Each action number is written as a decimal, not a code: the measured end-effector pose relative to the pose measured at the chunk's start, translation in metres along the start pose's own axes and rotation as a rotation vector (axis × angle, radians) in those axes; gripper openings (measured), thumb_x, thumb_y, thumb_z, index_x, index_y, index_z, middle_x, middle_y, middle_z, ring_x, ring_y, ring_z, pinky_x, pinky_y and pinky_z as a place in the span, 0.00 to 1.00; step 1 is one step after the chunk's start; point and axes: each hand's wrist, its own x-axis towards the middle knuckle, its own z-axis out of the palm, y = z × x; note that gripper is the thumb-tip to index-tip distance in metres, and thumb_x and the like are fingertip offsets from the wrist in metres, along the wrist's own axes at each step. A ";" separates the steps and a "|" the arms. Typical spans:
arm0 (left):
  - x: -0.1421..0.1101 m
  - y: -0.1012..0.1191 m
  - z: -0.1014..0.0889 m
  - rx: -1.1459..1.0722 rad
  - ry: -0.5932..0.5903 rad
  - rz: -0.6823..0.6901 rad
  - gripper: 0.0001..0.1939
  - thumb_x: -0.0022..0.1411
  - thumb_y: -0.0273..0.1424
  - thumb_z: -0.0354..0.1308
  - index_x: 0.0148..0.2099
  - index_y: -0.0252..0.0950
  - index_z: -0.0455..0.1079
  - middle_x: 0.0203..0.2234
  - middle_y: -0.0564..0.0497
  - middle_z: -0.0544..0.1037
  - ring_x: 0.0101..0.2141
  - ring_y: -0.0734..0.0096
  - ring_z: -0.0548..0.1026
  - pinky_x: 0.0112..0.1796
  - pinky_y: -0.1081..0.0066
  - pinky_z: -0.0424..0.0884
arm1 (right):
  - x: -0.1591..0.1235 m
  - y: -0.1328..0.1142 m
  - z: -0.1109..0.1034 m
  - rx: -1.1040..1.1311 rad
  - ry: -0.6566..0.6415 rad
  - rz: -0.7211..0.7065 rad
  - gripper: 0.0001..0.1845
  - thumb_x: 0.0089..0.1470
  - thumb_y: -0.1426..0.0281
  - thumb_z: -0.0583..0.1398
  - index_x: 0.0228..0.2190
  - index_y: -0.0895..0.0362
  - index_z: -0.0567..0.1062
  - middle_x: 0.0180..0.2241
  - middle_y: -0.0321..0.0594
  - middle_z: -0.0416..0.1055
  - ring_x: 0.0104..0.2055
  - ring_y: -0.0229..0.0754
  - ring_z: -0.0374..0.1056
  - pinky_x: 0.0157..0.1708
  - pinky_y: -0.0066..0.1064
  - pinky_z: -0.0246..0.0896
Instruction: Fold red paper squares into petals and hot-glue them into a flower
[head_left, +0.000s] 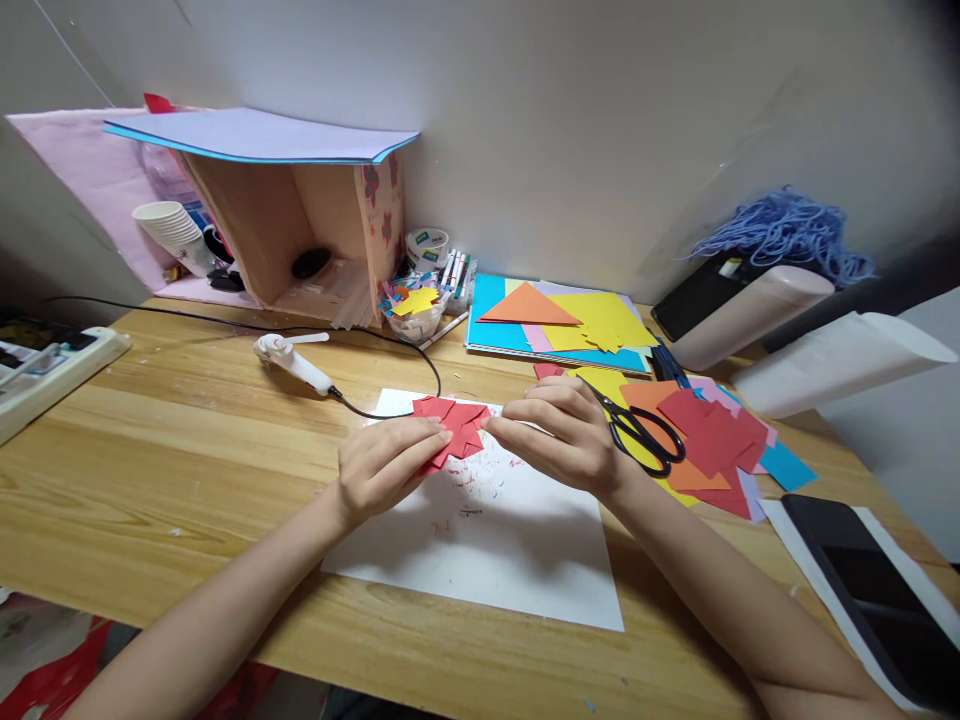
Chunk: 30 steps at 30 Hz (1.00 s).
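Note:
A folded red paper piece (463, 422) with layered, angular edges lies over the upper part of a white sheet (525, 540) marked with small coloured smudges. My left hand (390, 460) presses on its left side, fingers together and the thumb hidden. At its right edge, the fingertips of my right hand (562, 425) are closed on a corner of the paper. Just right of that hand, black-handled scissors (645, 435) lie on coloured paper scraps. A white glue gun (292, 365) with a black cord rests to the left, apart from both hands.
Red scraps (712, 430) lie at the right, near a phone (862, 570). Behind are stacked coloured sheets (487, 335), a bowl of cuttings (416, 320) and a cardboard box (382, 230). Paper rolls (757, 315) lie at the back right; a power strip (67, 375) sits at left.

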 end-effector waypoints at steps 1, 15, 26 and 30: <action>0.000 0.000 0.000 -0.001 -0.002 0.001 0.10 0.54 0.25 0.58 0.41 0.34 0.69 0.29 0.48 0.79 0.33 0.72 0.76 0.34 0.75 0.74 | 0.000 0.000 0.000 0.013 -0.003 0.007 0.07 0.49 0.75 0.60 0.31 0.50 0.71 0.26 0.31 0.71 0.31 0.36 0.60 0.35 0.29 0.56; 0.000 0.001 0.001 -0.019 0.002 0.007 0.10 0.53 0.25 0.58 0.41 0.33 0.68 0.29 0.48 0.78 0.32 0.73 0.76 0.33 0.74 0.74 | 0.011 -0.004 0.000 0.065 -0.029 0.109 0.03 0.51 0.72 0.59 0.27 0.53 0.72 0.25 0.34 0.71 0.31 0.38 0.60 0.35 0.30 0.56; -0.003 0.001 0.002 -0.043 -0.028 -0.007 0.11 0.54 0.25 0.57 0.42 0.35 0.68 0.30 0.49 0.79 0.33 0.73 0.76 0.34 0.74 0.74 | 0.007 0.001 0.001 0.259 -0.100 0.149 0.06 0.53 0.73 0.57 0.29 0.54 0.74 0.29 0.35 0.74 0.34 0.37 0.64 0.37 0.31 0.57; -0.005 0.002 0.006 -0.119 -0.012 -0.064 0.11 0.52 0.25 0.59 0.41 0.35 0.68 0.30 0.49 0.78 0.32 0.73 0.76 0.32 0.74 0.74 | 0.006 -0.001 0.002 0.232 -0.096 0.119 0.09 0.54 0.75 0.55 0.27 0.53 0.74 0.28 0.34 0.74 0.33 0.37 0.64 0.36 0.31 0.57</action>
